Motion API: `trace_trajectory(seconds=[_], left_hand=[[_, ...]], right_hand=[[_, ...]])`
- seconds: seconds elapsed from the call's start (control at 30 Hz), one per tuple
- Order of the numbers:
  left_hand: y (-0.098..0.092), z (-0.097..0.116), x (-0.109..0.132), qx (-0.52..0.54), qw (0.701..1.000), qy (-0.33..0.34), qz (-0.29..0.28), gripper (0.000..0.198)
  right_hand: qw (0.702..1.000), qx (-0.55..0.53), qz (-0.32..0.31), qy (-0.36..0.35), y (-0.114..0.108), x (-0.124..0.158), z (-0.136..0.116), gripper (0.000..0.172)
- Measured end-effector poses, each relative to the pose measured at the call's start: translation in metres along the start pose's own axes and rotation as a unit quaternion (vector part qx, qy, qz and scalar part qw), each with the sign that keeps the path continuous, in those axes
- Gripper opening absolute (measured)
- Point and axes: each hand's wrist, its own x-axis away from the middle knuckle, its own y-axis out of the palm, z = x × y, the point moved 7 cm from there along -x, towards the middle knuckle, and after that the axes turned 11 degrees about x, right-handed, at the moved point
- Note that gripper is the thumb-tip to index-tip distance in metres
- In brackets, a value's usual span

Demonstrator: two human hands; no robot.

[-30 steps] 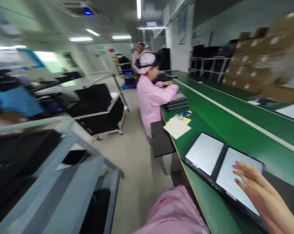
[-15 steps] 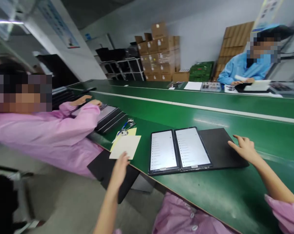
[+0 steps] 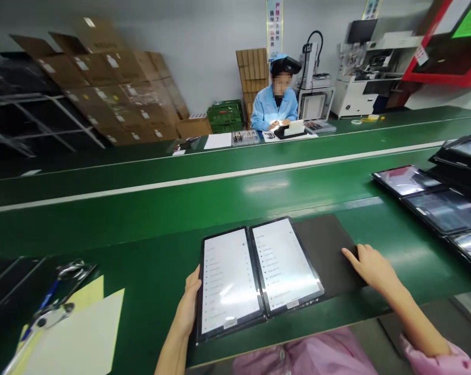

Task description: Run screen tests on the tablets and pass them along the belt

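— How are the hands held?
— Half curled, the left hand (image 3: pixel 188 303) is set against the left tablet (image 3: pixel 229 278); the right hand (image 3: pixel 378 270), half open, against the dark panel (image 3: pixel 323 252). Firm grips cannot be confirmed.
— And the right tablet (image 3: pixel 284 260)?
— Laid beside it on the near worktop (image 3: pixel 153 281); both are lit white with lists.

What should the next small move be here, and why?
Perhaps lift the outer edge of the dark panel: the right hand is at it, and the left hand is at the left edge of the lit two-screen device, placed to steady it.
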Motion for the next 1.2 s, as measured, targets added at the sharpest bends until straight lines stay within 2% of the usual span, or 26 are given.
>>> trace_trajectory(seconds=[0.07, 0.1, 0.13, 0.2, 0.27, 0.3, 0.37, 0.43, 0.57, 0.63, 0.7, 0.83, 0.97, 1.1, 1.2], left_hand=[[0.009, -0.003, 0.004, 0.010, 1.000, -0.018, -0.006, 0.062], [0.012, -0.002, 0.005, 0.002, 1.000, -0.021, -0.001, 0.061], [0.014, 0.000, 0.006, -0.015, 1.000, -0.019, 0.008, 0.059], [0.014, 0.004, 0.006, -0.066, 0.997, -0.015, 0.026, 0.057], [0.015, 0.006, 0.007, -0.109, 0.994, -0.017, 0.016, 0.058], [0.016, 0.005, 0.008, -0.120, 0.993, -0.022, 0.000, 0.060], [0.018, 0.003, 0.011, -0.131, 0.990, -0.030, -0.038, 0.074], [0.020, 0.004, 0.015, -0.125, 0.989, -0.030, -0.069, 0.088], [0.024, 0.011, 0.023, -0.027, 0.993, -0.032, -0.112, 0.091], [0.022, 0.011, 0.025, 0.032, 0.991, -0.046, -0.120, 0.095], [0.019, 0.008, 0.025, 0.046, 0.990, -0.049, -0.121, 0.101], [0.016, 0.005, 0.025, 0.014, 0.992, -0.021, -0.127, 0.105], [0.017, 0.002, 0.022, 0.016, 0.992, -0.022, -0.120, 0.108], [0.019, 0.006, 0.022, -0.011, 0.993, 0.002, -0.118, 0.108], [0.023, 0.008, 0.030, -0.030, 0.993, 0.023, -0.110, 0.107]], right_hand=[[0.995, 0.071, 0.071, -0.011, -0.024, 0.013, -0.019, 0.049], [0.986, 0.085, 0.130, -0.064, -0.037, 0.022, -0.043, 0.051], [0.968, 0.077, 0.168, -0.168, -0.044, 0.033, -0.076, 0.053], [0.899, 0.049, 0.153, -0.407, -0.042, 0.061, -0.145, 0.058], [0.854, 0.029, 0.107, -0.508, -0.036, 0.076, -0.186, 0.060], [0.847, 0.024, 0.085, -0.524, -0.033, 0.076, -0.196, 0.059], [0.851, 0.016, 0.050, -0.523, -0.032, 0.070, -0.197, 0.048], [0.852, -0.005, 0.049, -0.520, -0.039, 0.061, -0.181, 0.039], [0.870, -0.106, 0.143, -0.460, -0.064, 0.042, -0.131, 0.052], [0.881, -0.130, 0.163, -0.424, -0.065, 0.039, -0.120, 0.059], [0.888, -0.110, 0.149, -0.422, -0.057, 0.042, -0.126, 0.058], [0.881, -0.041, 0.118, -0.456, -0.037, 0.055, -0.159, 0.049], [0.870, -0.025, 0.150, -0.469, -0.033, 0.060, -0.175, 0.044], [0.865, -0.065, 0.213, -0.451, -0.045, 0.062, -0.154, 0.038], [0.866, -0.167, 0.238, -0.407, -0.054, 0.052, -0.127, 0.052]])
